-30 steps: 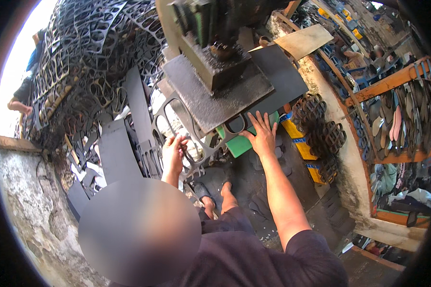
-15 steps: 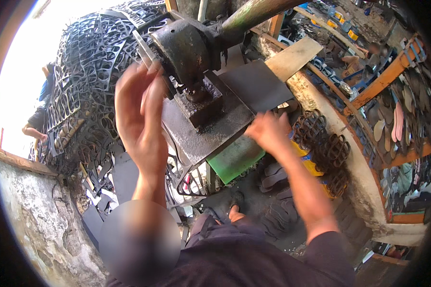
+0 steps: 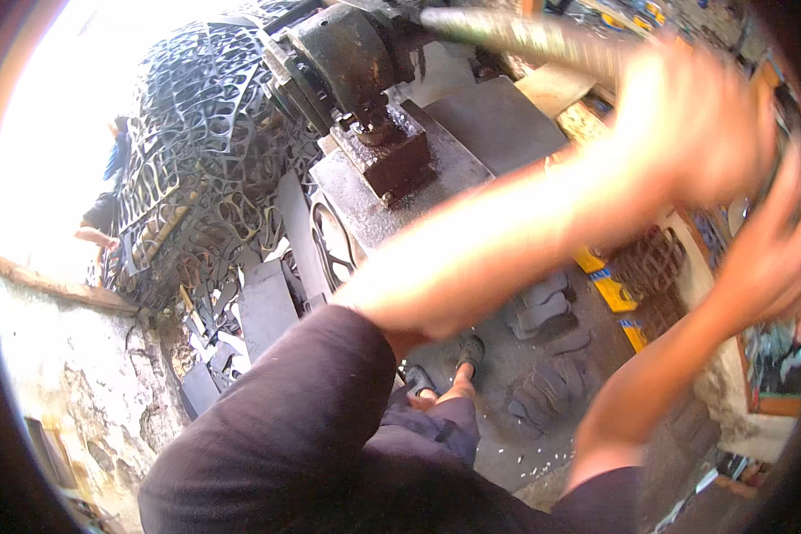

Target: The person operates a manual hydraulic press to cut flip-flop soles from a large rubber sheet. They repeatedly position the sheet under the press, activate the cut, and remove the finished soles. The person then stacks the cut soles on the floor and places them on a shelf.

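My left arm crosses in front of me to the upper right, where my left hand (image 3: 685, 125) is smeared by motion near the end of the press's long pole (image 3: 525, 36). My right hand (image 3: 770, 258) is at the right rim, also blurred, below the left. Between and beside them show dark shapes too unclear to name; whether either hand holds any cannot be told. Ahead stands a worn dark metal press (image 3: 338, 62), its block (image 3: 396, 160) resting on a greasy metal plate (image 3: 343, 182). Behind that lies a flat dark sheet (image 3: 494, 125).
A tall heap of cut-out dark sheet scraps (image 3: 196, 98) rises at the left, with another person's arm (image 3: 98, 236) beyond it. Dark sole-shaped pieces (image 3: 543, 303) lie on the floor near my feet, beside yellow boxes (image 3: 614, 294). A peeling wall (image 3: 89, 383) stands at the lower left.
My left hand has swung from the press head across to the upper right. My right hand has moved from beside the plate to the right rim. The view has shifted a little.
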The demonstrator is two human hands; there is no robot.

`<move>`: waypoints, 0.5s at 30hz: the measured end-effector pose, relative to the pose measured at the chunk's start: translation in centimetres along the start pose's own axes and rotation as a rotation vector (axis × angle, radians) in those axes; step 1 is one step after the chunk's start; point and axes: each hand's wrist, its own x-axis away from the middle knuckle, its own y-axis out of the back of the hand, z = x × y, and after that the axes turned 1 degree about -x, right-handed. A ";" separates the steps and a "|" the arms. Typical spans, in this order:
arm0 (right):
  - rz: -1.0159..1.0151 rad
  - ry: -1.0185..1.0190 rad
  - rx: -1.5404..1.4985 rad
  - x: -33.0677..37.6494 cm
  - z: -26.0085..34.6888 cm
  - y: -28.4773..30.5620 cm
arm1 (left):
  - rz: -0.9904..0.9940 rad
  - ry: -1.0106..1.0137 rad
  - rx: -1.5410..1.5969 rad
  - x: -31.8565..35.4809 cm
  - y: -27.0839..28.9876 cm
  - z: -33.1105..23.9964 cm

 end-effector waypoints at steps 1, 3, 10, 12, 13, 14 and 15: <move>0.105 -0.075 0.075 8.4 0.5 1.8 | -0.007 -0.039 -0.027 4.3 -1.5 -1.1; 0.499 -0.150 0.117 23.1 3.4 4.8 | 0.010 -0.085 -0.077 10.1 -3.5 -2.1; 0.925 -0.232 -0.272 21.7 1.2 7.5 | 0.282 0.252 0.360 22.3 1.4 -6.1; 0.997 -0.091 -0.152 13.5 -2.1 8.7 | 0.689 0.723 0.600 32.2 6.5 -9.5; 0.850 0.044 -0.086 8.4 -3.7 8.7 | 0.666 1.098 0.567 36.1 7.3 -10.4; 0.715 0.173 -0.049 4.6 -4.5 8.0 | 0.721 1.185 0.246 37.8 9.1 -9.5; 0.785 0.133 0.045 1.1 -5.5 7.1 | 0.634 1.157 -0.100 41.3 7.5 -7.9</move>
